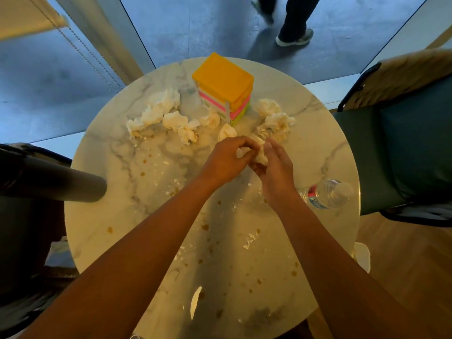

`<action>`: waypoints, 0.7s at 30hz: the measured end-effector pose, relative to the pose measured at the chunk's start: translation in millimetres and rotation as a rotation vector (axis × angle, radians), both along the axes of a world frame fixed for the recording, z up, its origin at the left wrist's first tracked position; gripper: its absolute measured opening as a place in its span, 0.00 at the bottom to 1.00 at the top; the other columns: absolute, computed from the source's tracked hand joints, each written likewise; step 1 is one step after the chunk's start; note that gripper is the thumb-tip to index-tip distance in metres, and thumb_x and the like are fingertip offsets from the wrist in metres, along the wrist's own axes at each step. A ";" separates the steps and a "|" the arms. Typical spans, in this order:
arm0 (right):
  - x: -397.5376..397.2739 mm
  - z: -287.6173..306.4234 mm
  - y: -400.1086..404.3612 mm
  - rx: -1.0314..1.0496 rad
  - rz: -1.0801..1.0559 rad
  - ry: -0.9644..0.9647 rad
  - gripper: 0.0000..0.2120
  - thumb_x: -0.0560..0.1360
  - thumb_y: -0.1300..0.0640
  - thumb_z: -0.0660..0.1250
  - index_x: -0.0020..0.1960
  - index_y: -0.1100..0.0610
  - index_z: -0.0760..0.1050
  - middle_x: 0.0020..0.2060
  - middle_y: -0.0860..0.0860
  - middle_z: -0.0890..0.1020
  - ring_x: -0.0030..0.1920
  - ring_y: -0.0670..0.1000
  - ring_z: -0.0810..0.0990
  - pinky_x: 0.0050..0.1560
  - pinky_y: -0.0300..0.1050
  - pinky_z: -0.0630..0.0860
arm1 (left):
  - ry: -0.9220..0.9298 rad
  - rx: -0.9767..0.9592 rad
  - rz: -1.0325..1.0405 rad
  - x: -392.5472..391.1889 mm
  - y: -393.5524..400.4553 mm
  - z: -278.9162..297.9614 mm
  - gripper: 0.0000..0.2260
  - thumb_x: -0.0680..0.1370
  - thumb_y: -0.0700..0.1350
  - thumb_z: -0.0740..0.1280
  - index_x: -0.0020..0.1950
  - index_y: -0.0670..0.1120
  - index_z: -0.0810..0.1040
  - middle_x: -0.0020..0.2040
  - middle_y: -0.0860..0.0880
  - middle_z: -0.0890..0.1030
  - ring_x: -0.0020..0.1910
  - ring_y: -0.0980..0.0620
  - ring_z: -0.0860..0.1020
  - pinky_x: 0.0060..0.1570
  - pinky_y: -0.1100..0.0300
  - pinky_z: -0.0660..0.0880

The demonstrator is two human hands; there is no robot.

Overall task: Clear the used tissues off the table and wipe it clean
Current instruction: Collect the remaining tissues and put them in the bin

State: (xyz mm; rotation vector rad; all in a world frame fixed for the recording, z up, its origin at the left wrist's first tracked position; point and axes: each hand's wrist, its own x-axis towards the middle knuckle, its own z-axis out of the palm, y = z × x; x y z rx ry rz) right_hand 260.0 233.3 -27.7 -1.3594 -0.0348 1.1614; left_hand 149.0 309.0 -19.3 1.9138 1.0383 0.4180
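A round marble table (102,216) carries several crumpled white tissues. One cluster of tissues (156,111) lies at the far left, and another tissue pile (276,123) sits at the far right. Over the table's middle, my left hand (225,160) and my right hand (276,172) meet around one wadded tissue (259,152). Both hands curl their fingers on it. Brown spots and white crumbs (249,241) dot the near half of the tabletop.
A stack of coloured boxes (225,81) with an orange top stands at the far middle. A clear water bottle (327,194) lies at the right edge. Dark chairs flank the table left (36,182) and right (403,143). A person's legs (293,23) are beyond the glass.
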 end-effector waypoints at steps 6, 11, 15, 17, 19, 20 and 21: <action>7.9 -6.9 -4.0 -0.074 -0.198 0.042 0.05 0.82 0.64 0.65 0.55 0.58 0.78 0.53 0.58 0.83 0.52 0.54 0.83 0.46 0.43 0.81 | 0.005 0.163 -0.009 17.9 16.1 -1.6 0.09 0.78 0.42 0.64 0.50 0.49 0.83 0.51 0.53 0.83 0.52 0.55 0.78 0.55 0.57 0.75; 5.2 -15.8 -14.3 -0.107 -0.225 0.066 0.05 0.80 0.65 0.66 0.56 0.61 0.78 0.49 0.57 0.82 0.48 0.52 0.82 0.48 0.44 0.82 | 0.319 0.319 -0.279 65.0 29.8 -8.1 0.12 0.81 0.51 0.64 0.64 0.55 0.80 0.60 0.48 0.80 0.60 0.47 0.76 0.59 0.50 0.73; 7.4 -22.6 -20.6 -0.112 -0.216 0.091 0.10 0.78 0.69 0.68 0.55 0.59 0.79 0.47 0.56 0.83 0.46 0.51 0.82 0.45 0.42 0.81 | 0.681 0.221 -0.455 96.3 25.5 -9.9 0.19 0.82 0.62 0.57 0.73 0.65 0.70 0.73 0.46 0.68 0.74 0.40 0.61 0.70 0.43 0.59; 8.5 -27.1 -23.8 -0.140 -0.188 0.073 0.09 0.78 0.68 0.68 0.55 0.58 0.80 0.48 0.56 0.83 0.45 0.51 0.82 0.44 0.41 0.80 | 0.711 0.205 -0.441 104.2 21.5 -10.0 0.20 0.82 0.63 0.56 0.74 0.62 0.70 0.75 0.47 0.67 0.75 0.39 0.59 0.70 0.43 0.58; 9.0 -28.5 -26.1 -0.148 -0.168 0.057 0.07 0.79 0.66 0.69 0.54 0.57 0.80 0.50 0.57 0.83 0.46 0.51 0.83 0.45 0.40 0.80 | 0.689 0.243 -0.389 106.0 19.2 -10.1 0.20 0.83 0.61 0.58 0.73 0.58 0.74 0.74 0.47 0.69 0.74 0.40 0.62 0.69 0.44 0.60; 9.6 -29.0 -26.8 -0.153 -0.162 0.046 0.06 0.79 0.65 0.68 0.53 0.56 0.80 0.50 0.57 0.83 0.47 0.51 0.83 0.45 0.40 0.79 | 0.663 0.260 -0.354 104.4 19.5 -10.7 0.19 0.83 0.60 0.59 0.71 0.56 0.75 0.73 0.48 0.71 0.73 0.41 0.64 0.68 0.44 0.62; 10.1 -28.3 -27.1 -0.155 -0.157 0.035 0.05 0.80 0.63 0.68 0.52 0.55 0.80 0.51 0.57 0.84 0.48 0.52 0.83 0.45 0.40 0.79 | 0.635 0.267 -0.326 101.6 20.3 -11.2 0.18 0.82 0.58 0.60 0.70 0.55 0.77 0.73 0.48 0.73 0.73 0.41 0.66 0.68 0.44 0.64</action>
